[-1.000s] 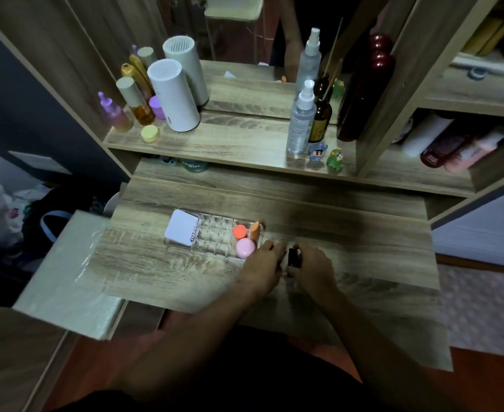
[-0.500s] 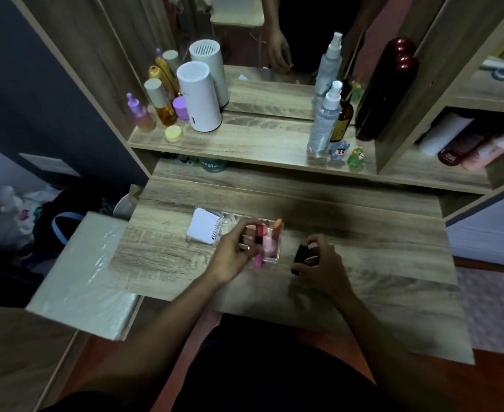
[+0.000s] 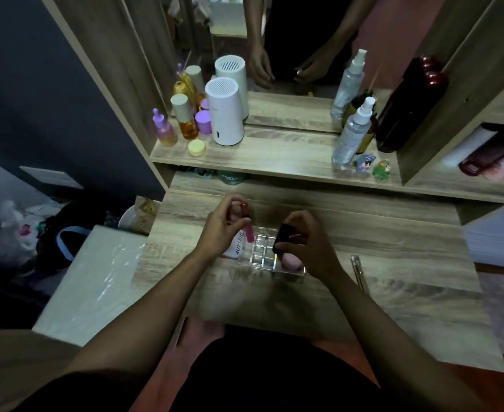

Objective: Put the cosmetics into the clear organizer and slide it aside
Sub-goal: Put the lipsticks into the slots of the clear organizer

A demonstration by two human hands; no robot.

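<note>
A clear organizer point(image 3: 261, 255) with small square compartments lies on the wooden desk. A pink sponge point(image 3: 291, 262) rests in its near right end, and a white compact point(image 3: 236, 246) lies at its left end, partly hidden by my wrist. My left hand point(image 3: 219, 230) holds a pink lip gloss tube point(image 3: 247, 223) upright, just above the organizer's left side. Over the organizer's right side, my right hand point(image 3: 305, 240) grips a small black cosmetic case point(image 3: 283, 237).
A thin clear stick point(image 3: 358, 270) lies on the desk to the right. The shelf behind carries bottles, a white cylinder point(image 3: 224, 111), a spray bottle point(image 3: 352, 132) and two small figurines. A mirror stands behind them. A plastic-wrapped board point(image 3: 93, 281) juts out at the left.
My left hand has lifted the pink tube higher over the organizer's left side. My right hand has carried the black case from the desk to above the organizer's right side.
</note>
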